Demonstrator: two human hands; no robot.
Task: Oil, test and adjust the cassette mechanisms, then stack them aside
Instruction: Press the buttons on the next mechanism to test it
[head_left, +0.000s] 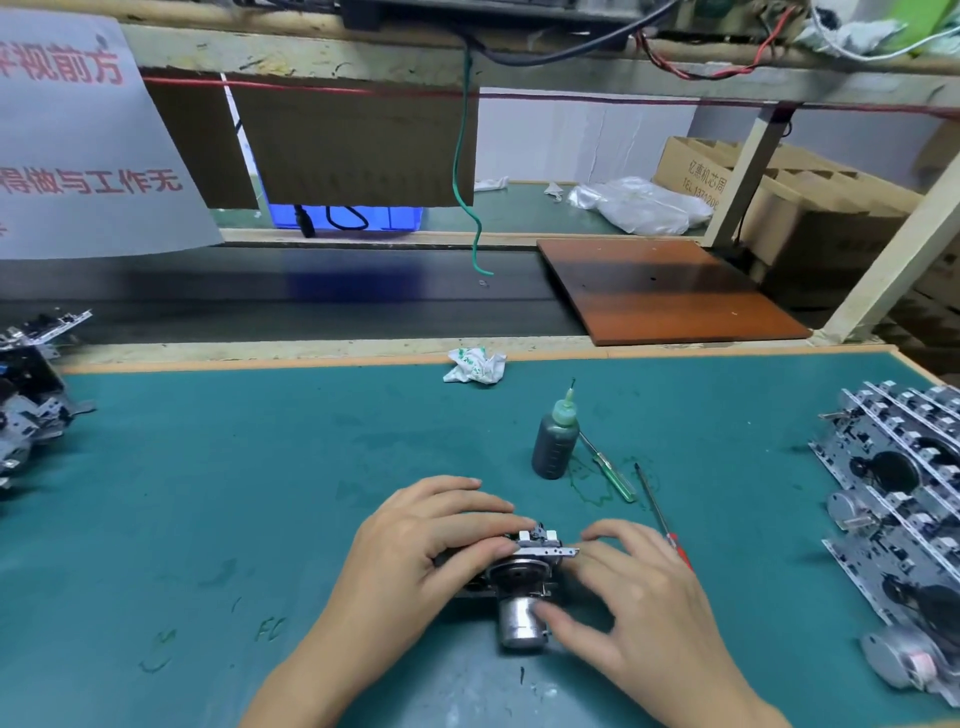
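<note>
Nearest me, the person's two hands worked one mechanism (519, 582) lying on the green bench (260, 493). The right hand (639, 608) had its thumb pressed against the round silver motor (519, 623) at the near end, while its curled fingers (613, 535) reached over the right edge of the metal frame. The left hand (431, 540) lay across the top from the left, fingers bent down onto the frame, holding it. It looked to me like the testing step, turning or feeling the drive by hand; the next move probably called for the oil or a screwdriver. Just beyond stood the oil bottle (555, 447), with a green screwdriver (610, 473) and a red one (662, 519) beside it. Further right lay stacked mechanisms (898, 509), more at the far left (31, 395), and a crumpled wrapper (475, 365) near the back edge.
</note>
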